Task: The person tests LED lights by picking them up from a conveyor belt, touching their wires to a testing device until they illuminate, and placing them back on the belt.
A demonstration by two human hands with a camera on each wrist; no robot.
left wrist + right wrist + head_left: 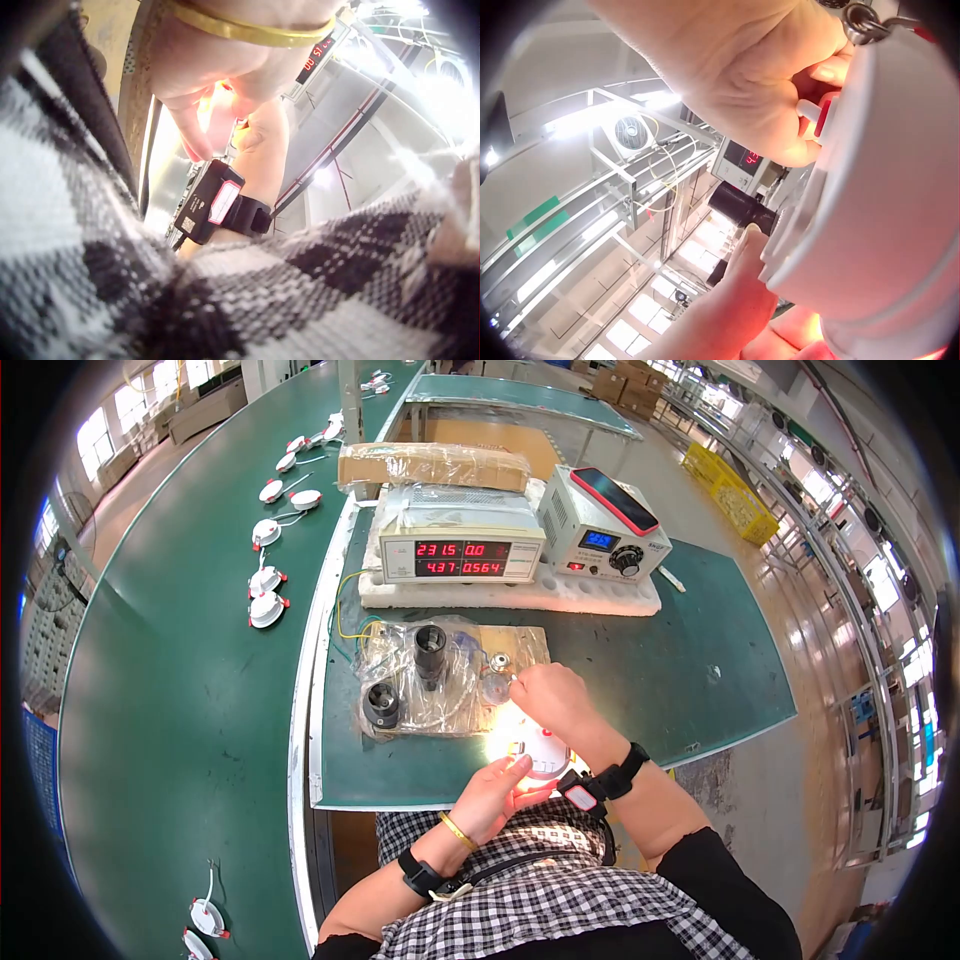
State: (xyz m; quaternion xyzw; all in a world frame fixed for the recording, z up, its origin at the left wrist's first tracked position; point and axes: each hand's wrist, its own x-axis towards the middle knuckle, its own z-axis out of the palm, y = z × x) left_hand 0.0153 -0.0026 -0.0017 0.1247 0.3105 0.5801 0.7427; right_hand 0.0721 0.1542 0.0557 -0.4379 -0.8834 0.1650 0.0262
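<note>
A lit white downlight (545,755) is held over the near edge of the bench, its back turned up and light glaring from its far side. My left hand (490,795) grips its rim from the left, thumb on top. Just beyond it my right hand (555,698) has curled fingers, with a small white tip showing at them. In the right wrist view the right hand (757,82) pinches a short white cable (808,110) beside a red clip (824,118) on the downlight (885,180). Most of that cable is hidden by the fingers.
A plastic-wrapped board (440,715) with black lamp sockets (430,650) lies just ahead. Behind stand a power meter (462,555) with red digits and a dial box (600,525) bearing a phone (615,500). Several downlights (267,610) line the green table (200,690) at left.
</note>
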